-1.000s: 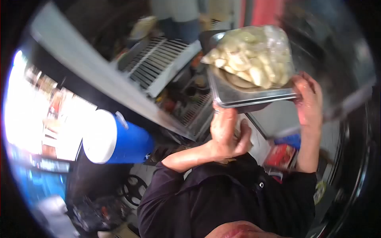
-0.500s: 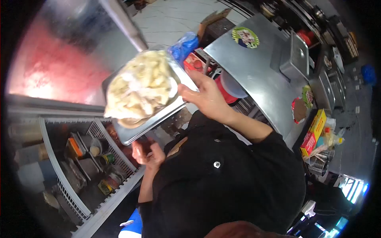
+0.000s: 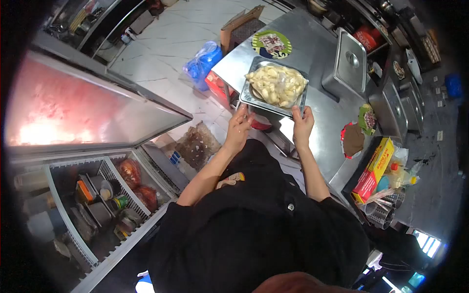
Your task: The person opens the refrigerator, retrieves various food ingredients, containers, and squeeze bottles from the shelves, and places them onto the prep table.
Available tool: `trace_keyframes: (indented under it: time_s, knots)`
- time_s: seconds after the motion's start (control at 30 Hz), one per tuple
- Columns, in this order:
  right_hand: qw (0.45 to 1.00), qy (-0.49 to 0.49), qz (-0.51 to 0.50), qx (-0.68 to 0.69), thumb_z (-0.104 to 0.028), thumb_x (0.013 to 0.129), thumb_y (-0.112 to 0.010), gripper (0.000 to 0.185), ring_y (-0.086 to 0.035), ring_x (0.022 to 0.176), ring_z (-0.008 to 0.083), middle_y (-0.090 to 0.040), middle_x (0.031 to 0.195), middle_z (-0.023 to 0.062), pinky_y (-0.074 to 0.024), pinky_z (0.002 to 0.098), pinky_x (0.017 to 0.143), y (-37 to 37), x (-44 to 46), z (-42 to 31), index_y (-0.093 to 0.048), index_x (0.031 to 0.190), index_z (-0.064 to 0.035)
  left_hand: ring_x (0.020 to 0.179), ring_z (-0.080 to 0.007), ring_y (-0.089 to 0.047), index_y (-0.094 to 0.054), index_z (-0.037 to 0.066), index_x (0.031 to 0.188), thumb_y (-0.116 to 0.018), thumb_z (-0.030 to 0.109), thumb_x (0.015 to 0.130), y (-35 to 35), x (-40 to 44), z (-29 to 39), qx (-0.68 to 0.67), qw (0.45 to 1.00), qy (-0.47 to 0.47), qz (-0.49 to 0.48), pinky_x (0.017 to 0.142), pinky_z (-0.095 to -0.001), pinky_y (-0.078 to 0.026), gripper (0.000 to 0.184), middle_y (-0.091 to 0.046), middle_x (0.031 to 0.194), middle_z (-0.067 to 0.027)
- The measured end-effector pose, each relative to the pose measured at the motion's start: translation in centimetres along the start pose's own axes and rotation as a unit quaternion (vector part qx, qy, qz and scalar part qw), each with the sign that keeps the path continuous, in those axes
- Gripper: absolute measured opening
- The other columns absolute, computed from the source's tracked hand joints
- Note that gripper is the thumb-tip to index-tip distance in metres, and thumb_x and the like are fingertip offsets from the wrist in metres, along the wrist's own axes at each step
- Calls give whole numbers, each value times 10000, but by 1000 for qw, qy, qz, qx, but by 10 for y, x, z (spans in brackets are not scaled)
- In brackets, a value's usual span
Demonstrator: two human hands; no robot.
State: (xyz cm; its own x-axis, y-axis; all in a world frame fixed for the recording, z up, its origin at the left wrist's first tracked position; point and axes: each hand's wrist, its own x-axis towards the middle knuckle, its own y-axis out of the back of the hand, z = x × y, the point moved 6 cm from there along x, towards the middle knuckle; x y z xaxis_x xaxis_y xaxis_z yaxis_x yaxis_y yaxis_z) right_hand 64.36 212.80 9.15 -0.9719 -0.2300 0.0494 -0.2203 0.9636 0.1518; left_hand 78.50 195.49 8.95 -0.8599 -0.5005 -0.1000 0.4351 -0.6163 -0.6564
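Note:
Both my hands grip a shallow rectangular metal tray (image 3: 246,96) by its near edge. My left hand (image 3: 240,128) is closed on the near left corner, and my right hand (image 3: 303,126) is closed near the right corner with the thumb on the rim. On the tray lies a clear plastic bag of pale yellow pieces (image 3: 277,85), which look like peeled cloves or small chunks. The tray is above the steel worktop (image 3: 317,124) at its left edge; whether it touches the surface I cannot tell.
At left stands an open chest-like fridge (image 3: 113,207) with racks and containers, its door (image 3: 97,105) swung out. A lidded steel pan (image 3: 346,61), round printed packets (image 3: 271,44) and a yellow-red box (image 3: 373,171) are on the worktop. A blue bag (image 3: 202,63) is on the floor.
The tray has moved right, away from the open fridge to over the worktop. It is more level now, and my left hand has come up to its near left corner.

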Motion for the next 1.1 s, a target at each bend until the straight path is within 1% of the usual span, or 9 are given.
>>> trace_keyframes:
  time_s: [0.27, 0.4, 0.57, 0.73, 0.87, 0.9, 0.93, 1.03, 1.1]
  knots:
    - [978, -110, -3, -175, -264, 846, -670, 333, -521, 756, 195, -596, 862, 126, -426, 330, 692, 53, 16, -11, -527, 1007, -10, 960, -86, -524, -319, -17, 1392, -441, -140, 794, -17, 25, -39, 12, 995, 97, -6, 1076, -382, -351, 623, -431, 1359, -82]
    - [854, 332, 105, -387, -259, 792, -688, 410, -509, 968, 280, -592, 1054, 126, -405, 409, 831, 39, 22, -109, -538, 1107, -44, 1105, -185, -523, -283, 15, 1420, -431, -66, 879, -35, 23, -18, 20, 997, 75, 30, 1042, -388, -392, 567, -394, 1386, -114]
    - [821, 375, -154, -402, -194, 757, -674, 308, -498, 1026, 263, -593, 1036, 93, -390, 405, 867, 0, 60, -120, -602, 1033, -77, 1038, -253, -574, -384, 83, 1389, -468, 38, 903, -35, 32, 1, 303, 953, -5, 10, 859, -308, -483, 495, -489, 1321, -137]
    - [946, 241, -25, -215, -154, 839, -651, 193, -557, 791, 186, -594, 894, 85, -449, 306, 731, 45, 82, -143, -605, 991, -45, 1277, -343, -403, -446, 93, 1341, -589, 29, 818, -36, 19, 56, 632, 742, -214, 64, 1065, -419, -307, 546, -426, 1375, -185]
    - [959, 222, 112, -138, -120, 849, -662, 193, -503, 740, 97, -553, 862, 13, -428, 236, 692, 126, 62, -169, -569, 989, -23, 1369, -402, -160, -220, -101, 1381, -674, 154, 793, 50, -24, 165, 739, 410, -330, 419, 1122, -515, -97, 785, -217, 1439, -303]
    - [961, 210, 136, -115, -112, 848, -661, 184, -496, 720, 96, -544, 841, 2, -422, 234, 677, 142, 60, -169, -560, 976, -27, 1379, -420, -104, -96, -91, 1414, -668, 244, 802, 65, -35, 187, 551, 544, -485, 406, 1121, -524, -97, 902, -140, 1462, -315]
    - [966, 166, 128, -154, -100, 852, -654, 178, -499, 753, 89, -543, 848, -2, -421, 229, 698, 156, 62, -158, -557, 979, -21, 1377, -447, -73, -24, -101, 1412, -658, 303, 806, 121, -45, 201, 685, 402, -270, 545, 1115, -533, -123, 966, -67, 1471, -327]
    - [935, 42, 105, -336, -113, 841, -655, 200, -542, 771, 111, -564, 836, 25, -430, 244, 709, 199, 71, -91, -546, 977, -14, 1320, -413, -282, -10, -79, 1423, -680, 354, 781, 162, -46, 216, 504, 603, -278, 552, 1095, -417, -256, 1024, -192, 1439, -321]
    - [877, -12, 97, -471, -150, 815, -670, 241, -572, 730, 174, -592, 829, 84, -447, 291, 690, 195, 67, -61, -554, 983, -23, 1290, -388, -343, -1, -71, 1428, -684, 318, 766, 125, -46, 218, 497, 621, -243, 556, 1084, -387, -273, 1028, -231, 1427, -309]
